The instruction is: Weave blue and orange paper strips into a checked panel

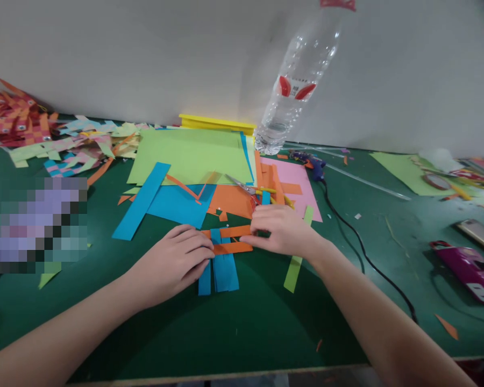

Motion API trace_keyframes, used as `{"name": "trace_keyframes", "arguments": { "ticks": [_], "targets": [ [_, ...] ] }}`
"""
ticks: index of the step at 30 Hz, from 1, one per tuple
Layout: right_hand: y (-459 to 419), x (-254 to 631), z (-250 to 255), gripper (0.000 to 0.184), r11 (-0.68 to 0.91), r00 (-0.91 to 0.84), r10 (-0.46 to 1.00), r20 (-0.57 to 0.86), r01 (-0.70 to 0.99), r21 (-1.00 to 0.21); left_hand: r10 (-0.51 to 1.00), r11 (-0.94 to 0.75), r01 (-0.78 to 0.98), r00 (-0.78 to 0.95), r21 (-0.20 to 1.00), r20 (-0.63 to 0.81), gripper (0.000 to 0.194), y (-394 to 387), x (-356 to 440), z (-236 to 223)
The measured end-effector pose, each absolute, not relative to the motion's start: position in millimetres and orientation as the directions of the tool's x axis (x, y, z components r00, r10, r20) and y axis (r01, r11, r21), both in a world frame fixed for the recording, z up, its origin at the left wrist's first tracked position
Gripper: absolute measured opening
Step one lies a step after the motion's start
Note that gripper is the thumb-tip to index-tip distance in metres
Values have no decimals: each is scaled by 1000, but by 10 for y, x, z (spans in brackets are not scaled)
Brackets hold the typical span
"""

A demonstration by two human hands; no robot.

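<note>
Blue paper strips (226,271) and orange paper strips (233,248) cross each other, partly interlaced, on the table before me. My left hand (181,260) is closed over the left ends of this weave, its fingertips on the strips. At the right ends, my right hand (280,230) has thumb and fingers bent together on the orange strips. A short blue strip end (266,198) shows just behind the right hand; whether the fingers hold it is hidden. A green strip (293,271) lies partly under my right wrist, and a long blue strip (142,201) lies beyond my left hand.
Scissors (242,185) rest on stacked coloured sheets (189,156). Behind stands a tilted-looking water bottle (294,86). A glue gun (317,167) trails its black cord rightward. A purple device (465,271) and phone (479,236) lie right; paper scraps (84,145) and a blurred-out object (32,226) left.
</note>
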State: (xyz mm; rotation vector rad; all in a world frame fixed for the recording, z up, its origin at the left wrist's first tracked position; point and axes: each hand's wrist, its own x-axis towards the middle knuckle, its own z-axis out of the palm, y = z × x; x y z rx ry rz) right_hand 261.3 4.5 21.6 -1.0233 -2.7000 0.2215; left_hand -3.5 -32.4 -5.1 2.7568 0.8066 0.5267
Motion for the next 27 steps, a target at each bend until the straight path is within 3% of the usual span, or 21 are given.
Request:
{"name": "trace_keyframes", "arguments": {
  "ticks": [3,6,11,15,21,27],
  "targets": [
    [26,2583,214,46,723,-734,678,44,654,-222,548,-830,472,790,298,276,18,-322,-37,-58],
    [35,2605,228,44,685,-726,687,-7,651,-328,546,-832,472,792,291,275,18,-319,-42,-66],
    [18,2607,296,39,608,-750,662,5,533,-589,553,-827,483,792,287,260,18,-318,-39,-62],
    [-18,2547,303,22,588,-765,641,60,440,-678,554,-826,483,792,291,258,20,-320,-31,-56],
    [-62,2454,235,17,690,-819,564,109,395,-607,586,-800,512,779,313,224,19,-319,-24,-36],
    [-116,2359,184,42,745,-819,571,52,491,-452,571,-812,499,787,301,235,19,-327,-24,-31]
  ]
}}
